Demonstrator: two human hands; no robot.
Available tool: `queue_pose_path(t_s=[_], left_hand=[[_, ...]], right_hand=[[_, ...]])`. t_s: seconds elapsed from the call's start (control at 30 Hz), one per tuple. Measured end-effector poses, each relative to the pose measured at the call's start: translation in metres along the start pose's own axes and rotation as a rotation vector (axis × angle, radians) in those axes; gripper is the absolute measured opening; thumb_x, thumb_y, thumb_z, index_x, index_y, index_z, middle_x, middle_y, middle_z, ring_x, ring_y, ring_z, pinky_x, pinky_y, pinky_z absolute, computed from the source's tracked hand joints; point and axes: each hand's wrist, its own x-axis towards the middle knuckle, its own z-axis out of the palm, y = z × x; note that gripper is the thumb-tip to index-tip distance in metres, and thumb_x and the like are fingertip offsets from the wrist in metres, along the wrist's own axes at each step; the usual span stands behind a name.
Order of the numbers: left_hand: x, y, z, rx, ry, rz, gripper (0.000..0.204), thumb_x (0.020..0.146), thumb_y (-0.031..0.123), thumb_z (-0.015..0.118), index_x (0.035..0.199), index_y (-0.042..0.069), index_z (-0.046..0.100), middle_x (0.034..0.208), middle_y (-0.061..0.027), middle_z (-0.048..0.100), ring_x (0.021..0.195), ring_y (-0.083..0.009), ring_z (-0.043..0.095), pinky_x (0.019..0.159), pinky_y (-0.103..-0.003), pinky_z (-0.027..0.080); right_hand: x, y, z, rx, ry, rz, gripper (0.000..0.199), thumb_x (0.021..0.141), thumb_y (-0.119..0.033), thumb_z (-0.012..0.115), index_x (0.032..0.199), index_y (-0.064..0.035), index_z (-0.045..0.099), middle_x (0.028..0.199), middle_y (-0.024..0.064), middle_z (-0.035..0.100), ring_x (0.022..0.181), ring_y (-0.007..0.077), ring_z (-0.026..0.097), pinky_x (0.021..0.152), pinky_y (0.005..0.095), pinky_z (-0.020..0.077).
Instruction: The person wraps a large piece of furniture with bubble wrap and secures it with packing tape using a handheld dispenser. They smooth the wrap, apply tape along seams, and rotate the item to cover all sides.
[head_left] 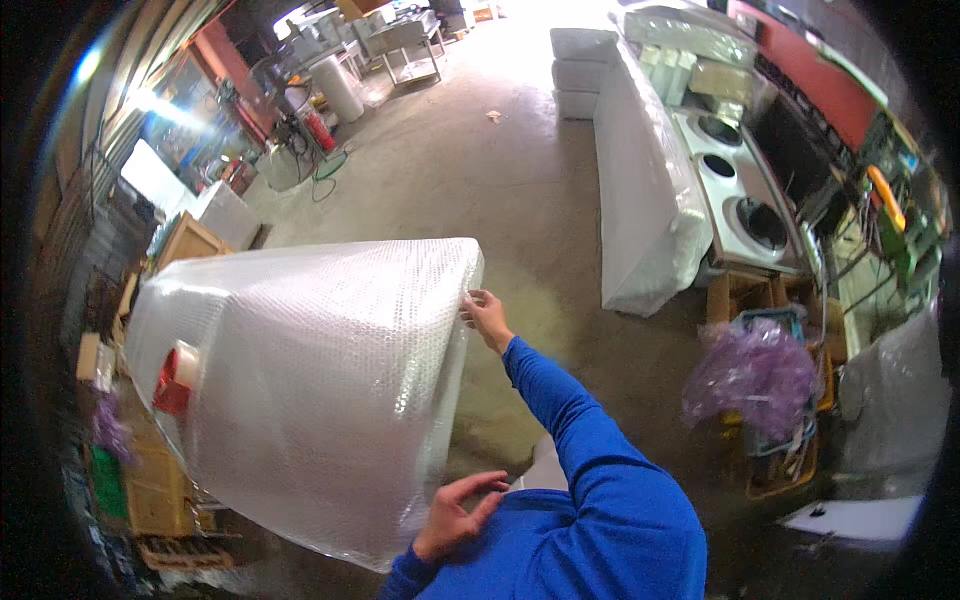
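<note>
A large boxy object wrapped in bubble wrap [310,370] fills the left and middle of the view, its covering shiny and smooth across the top. At its right edge, near the far corner, my right hand [487,320] reaches out with bent fingers pinching the bubble wrap. My left hand [458,518] is close to my body beside the near right edge, thumb and fingers apart, with nothing visible in it. A red tape dispenser with a roll of tape [177,378] lies on top at the left side.
A long wrapped unit [645,190] and a counter with round openings [735,185] stand on the right. Below them are crates with purple plastic film [755,375]. Cardboard and wooden pieces [155,480] crowd the left. A hose and red cylinder [320,130] stand farther back.
</note>
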Motion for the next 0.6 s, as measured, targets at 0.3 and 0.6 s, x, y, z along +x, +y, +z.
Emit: queue_pose_path(t_s=[0.3,0.6], left_hand=[[0.218,-0.102,-0.006,-1.095,0.54,-0.239,0.071,0.099,0.059,0.058,0.15,0.013,0.037,0.122,-0.0074,0.06,0.102,-0.0223,0.062,0.083,-0.039,0.052],[0.294,-0.112,0.012,-0.856,1.107,-0.274,0.044,0.103,0.049,0.058,0.127,0.012,0.058,0.114,-0.0056,0.069,0.095,-0.0182,0.068,0.074,-0.034,0.054]], right_hand=[[0.032,0.011,-0.038,-0.579,-0.285,-0.429,0.04,0.092,-0.022,0.075,0.127,-0.0019,0.069,0.128,0.0184,0.063,0.096,0.0286,0.068,0.085,0.0375,0.0553],[0.067,0.004,-0.021,-1.133,-0.535,-0.639,0.033,0.087,-0.018,0.069,0.118,-0.0068,0.07,0.136,0.0247,0.052,0.127,0.0491,0.047,0.109,0.0528,0.0404]])
